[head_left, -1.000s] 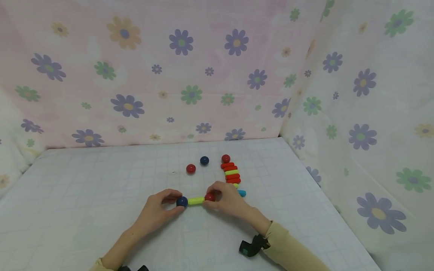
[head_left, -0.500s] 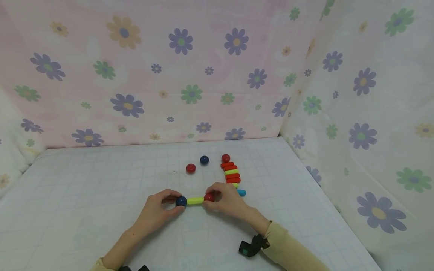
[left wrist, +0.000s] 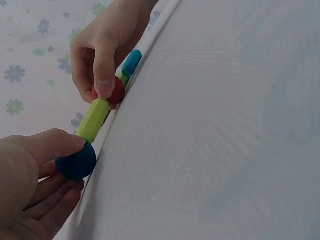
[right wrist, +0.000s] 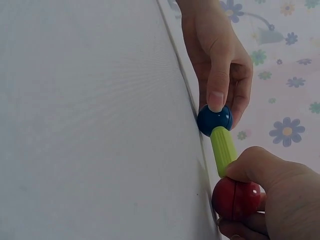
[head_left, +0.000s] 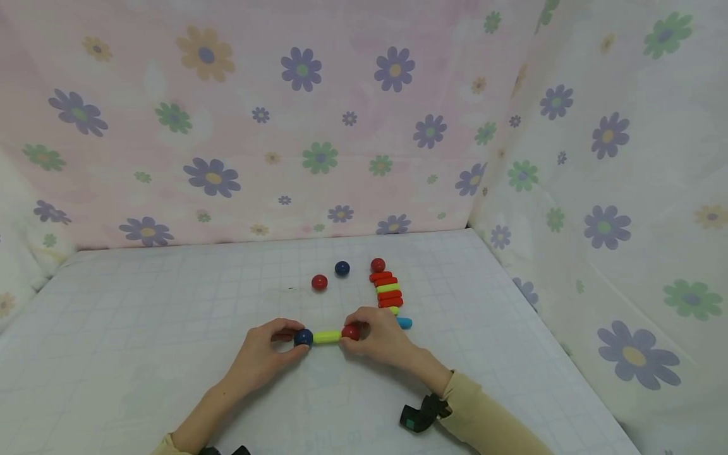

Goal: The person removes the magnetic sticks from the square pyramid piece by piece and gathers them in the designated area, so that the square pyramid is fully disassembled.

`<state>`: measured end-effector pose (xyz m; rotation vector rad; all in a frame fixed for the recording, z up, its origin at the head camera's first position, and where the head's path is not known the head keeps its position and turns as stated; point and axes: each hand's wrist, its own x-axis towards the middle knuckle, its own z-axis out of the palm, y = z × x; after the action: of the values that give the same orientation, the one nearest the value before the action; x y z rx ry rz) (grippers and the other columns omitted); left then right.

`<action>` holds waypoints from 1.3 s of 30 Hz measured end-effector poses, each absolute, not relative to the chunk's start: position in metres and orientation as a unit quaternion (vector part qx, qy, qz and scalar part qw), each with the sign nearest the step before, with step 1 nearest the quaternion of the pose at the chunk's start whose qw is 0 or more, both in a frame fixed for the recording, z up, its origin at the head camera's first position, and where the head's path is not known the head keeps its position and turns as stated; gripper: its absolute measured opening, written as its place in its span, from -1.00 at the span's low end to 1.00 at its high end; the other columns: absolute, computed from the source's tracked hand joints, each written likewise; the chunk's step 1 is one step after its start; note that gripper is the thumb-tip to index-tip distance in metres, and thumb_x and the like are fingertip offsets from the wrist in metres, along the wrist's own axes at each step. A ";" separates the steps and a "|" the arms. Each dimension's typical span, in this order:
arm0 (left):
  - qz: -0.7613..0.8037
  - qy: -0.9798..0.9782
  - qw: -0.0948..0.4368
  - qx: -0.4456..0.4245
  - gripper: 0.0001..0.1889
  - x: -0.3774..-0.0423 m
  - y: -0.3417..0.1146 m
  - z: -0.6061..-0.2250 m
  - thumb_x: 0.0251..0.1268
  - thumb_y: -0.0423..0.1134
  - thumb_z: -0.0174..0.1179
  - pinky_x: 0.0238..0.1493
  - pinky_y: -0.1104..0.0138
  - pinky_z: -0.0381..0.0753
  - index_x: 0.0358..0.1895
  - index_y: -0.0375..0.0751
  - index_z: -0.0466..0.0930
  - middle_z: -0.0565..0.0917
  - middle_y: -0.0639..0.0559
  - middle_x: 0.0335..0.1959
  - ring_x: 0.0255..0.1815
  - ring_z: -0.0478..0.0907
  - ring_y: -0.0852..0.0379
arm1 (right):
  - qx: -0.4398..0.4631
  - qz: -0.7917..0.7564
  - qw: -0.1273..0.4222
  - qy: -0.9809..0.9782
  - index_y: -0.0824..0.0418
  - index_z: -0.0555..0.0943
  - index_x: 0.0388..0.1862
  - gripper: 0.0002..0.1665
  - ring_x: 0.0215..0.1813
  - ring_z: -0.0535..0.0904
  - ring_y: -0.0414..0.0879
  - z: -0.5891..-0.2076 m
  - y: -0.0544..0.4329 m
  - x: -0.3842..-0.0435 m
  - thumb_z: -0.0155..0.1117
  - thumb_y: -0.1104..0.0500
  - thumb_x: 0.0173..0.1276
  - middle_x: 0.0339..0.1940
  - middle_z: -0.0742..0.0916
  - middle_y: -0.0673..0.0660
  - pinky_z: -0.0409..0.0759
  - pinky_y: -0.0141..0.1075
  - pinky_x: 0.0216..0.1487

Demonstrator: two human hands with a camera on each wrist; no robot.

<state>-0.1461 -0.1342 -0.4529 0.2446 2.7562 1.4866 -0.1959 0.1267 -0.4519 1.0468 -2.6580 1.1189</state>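
Note:
Between my hands a yellow-green rod (head_left: 327, 337) lies level, joining a dark blue ball (head_left: 304, 338) at its left end to a red ball (head_left: 350, 332) at its right. My left hand (head_left: 263, 355) pinches the blue ball between thumb and fingers. The red ball is pinched by my right hand (head_left: 382, 336), whose thumb lies close to the rod's end in the right wrist view. From the left wrist view, the rod (left wrist: 93, 120) meets both balls end to end.
Beyond my right hand lies a row of red rods (head_left: 390, 303) and yellow-green ones, with a blue rod (head_left: 404, 323) beside it. A loose red ball (head_left: 320, 282), a dark blue ball (head_left: 342, 268) and another red ball (head_left: 378, 265) sit farther back on the white table (head_left: 170, 303).
Both hands keep their grip on the balls. The joined piece has shifted very slightly left; the loose pieces have stayed put.

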 end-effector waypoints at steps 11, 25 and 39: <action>0.478 0.876 0.003 0.071 -0.65 -0.147 -0.133 -0.453 0.13 -0.18 0.48 0.17 0.14 0.63 0.00 -0.02 0.68 0.74 0.16 -0.12 -0.06 0.67 0.24 | 0.321 0.380 0.038 -0.867 0.18 0.74 -0.15 -0.74 -0.33 0.55 -0.29 -0.453 0.126 -0.196 0.51 0.14 0.19 -0.36 0.72 -0.11 0.61 -0.46 -0.30; 0.469 0.881 0.000 0.065 -0.65 -0.146 -0.135 -0.450 0.16 -0.18 0.46 0.18 0.13 0.63 0.03 -0.05 0.67 0.73 0.11 -0.06 -0.04 0.65 0.22 | 0.275 0.409 0.025 -0.869 0.14 0.71 -0.03 -0.67 -0.26 0.60 -0.24 -0.453 0.127 -0.199 0.50 0.10 0.24 -0.28 0.77 -0.12 0.63 -0.42 -0.21; 0.474 0.878 0.001 0.072 -0.64 -0.146 -0.136 -0.453 0.17 -0.18 0.45 0.21 0.10 0.61 0.05 -0.07 0.67 0.73 0.10 -0.04 0.00 0.65 0.19 | 0.234 0.443 0.005 -0.865 0.00 0.72 -0.04 -0.71 -0.21 0.62 -0.21 -0.442 0.115 -0.225 0.47 0.00 0.28 -0.24 0.76 -0.12 0.64 -0.39 -0.16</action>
<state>-0.1463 -0.1356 -0.4526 0.2254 2.7553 1.4863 -0.2246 0.1154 -0.4423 0.7329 -2.7100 1.3873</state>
